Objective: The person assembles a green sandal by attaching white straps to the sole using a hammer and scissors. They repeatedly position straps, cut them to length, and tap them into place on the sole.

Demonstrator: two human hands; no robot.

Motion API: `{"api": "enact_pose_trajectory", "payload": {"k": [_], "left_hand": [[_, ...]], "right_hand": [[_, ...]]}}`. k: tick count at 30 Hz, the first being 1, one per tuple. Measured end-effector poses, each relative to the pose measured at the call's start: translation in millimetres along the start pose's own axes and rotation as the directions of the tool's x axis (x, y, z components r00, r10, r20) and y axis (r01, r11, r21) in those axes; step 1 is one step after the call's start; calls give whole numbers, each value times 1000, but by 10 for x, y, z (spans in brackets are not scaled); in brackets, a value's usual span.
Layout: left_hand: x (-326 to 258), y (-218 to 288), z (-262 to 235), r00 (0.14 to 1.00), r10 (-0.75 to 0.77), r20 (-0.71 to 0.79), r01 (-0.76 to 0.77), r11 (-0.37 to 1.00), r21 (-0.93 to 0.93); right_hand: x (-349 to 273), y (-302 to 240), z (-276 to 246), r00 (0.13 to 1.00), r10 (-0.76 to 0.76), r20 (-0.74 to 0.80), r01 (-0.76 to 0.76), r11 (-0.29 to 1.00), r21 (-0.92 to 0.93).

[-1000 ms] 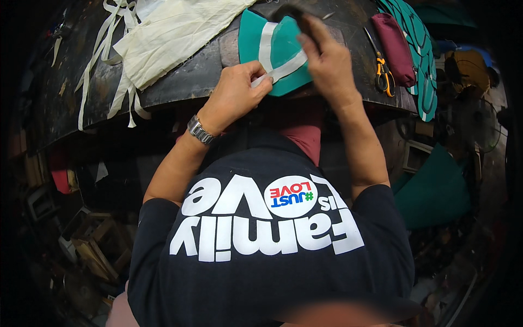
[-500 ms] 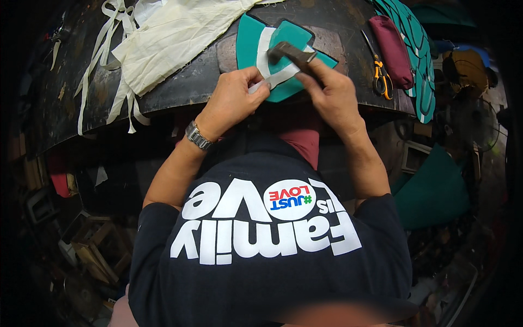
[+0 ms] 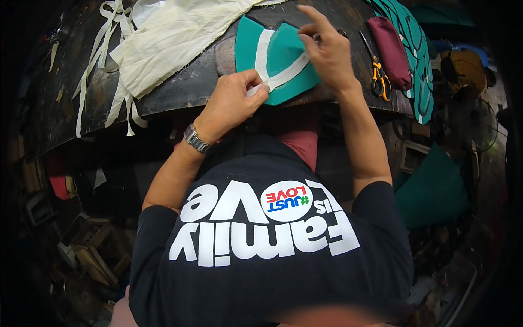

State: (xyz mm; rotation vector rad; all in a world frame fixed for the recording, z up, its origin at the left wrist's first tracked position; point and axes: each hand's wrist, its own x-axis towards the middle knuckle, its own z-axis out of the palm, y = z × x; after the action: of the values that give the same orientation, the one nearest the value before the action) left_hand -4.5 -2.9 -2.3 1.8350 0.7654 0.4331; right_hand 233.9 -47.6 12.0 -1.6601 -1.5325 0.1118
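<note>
A green shaped piece (image 3: 248,46) of sheet material lies at the table's near edge, with a white strip (image 3: 262,52) bent into a V across it. My left hand (image 3: 234,98) pinches the loose end of that strip at the point of the V, by the piece's near edge. Over the right part of the piece my right hand (image 3: 332,57) is raised, its index finger stretched away and its thumb apart, with nothing seen in it. It hides part of the piece behind it. No hammer shows now.
A cream cloth (image 3: 163,49) and loose pale strips (image 3: 101,49) lie on the dark table (image 3: 71,103) at left. On the right are scissors (image 3: 379,82) with orange-black handles, a maroon pouch (image 3: 389,52) and a pile of green pieces (image 3: 417,49).
The hammer that my right hand held over the white strip is out of sight. That hand has moved up and away, its fingers opening. My left hand stays at the strip.
</note>
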Motion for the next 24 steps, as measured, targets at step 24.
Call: {"api": "enact_pose_trajectory", "payload": {"k": [24], "left_hand": [[7,-42,18,995,93,-47,-90,994,65]], "right_hand": [[513,-3,484,980,-62,188,138,895,-425]]}}
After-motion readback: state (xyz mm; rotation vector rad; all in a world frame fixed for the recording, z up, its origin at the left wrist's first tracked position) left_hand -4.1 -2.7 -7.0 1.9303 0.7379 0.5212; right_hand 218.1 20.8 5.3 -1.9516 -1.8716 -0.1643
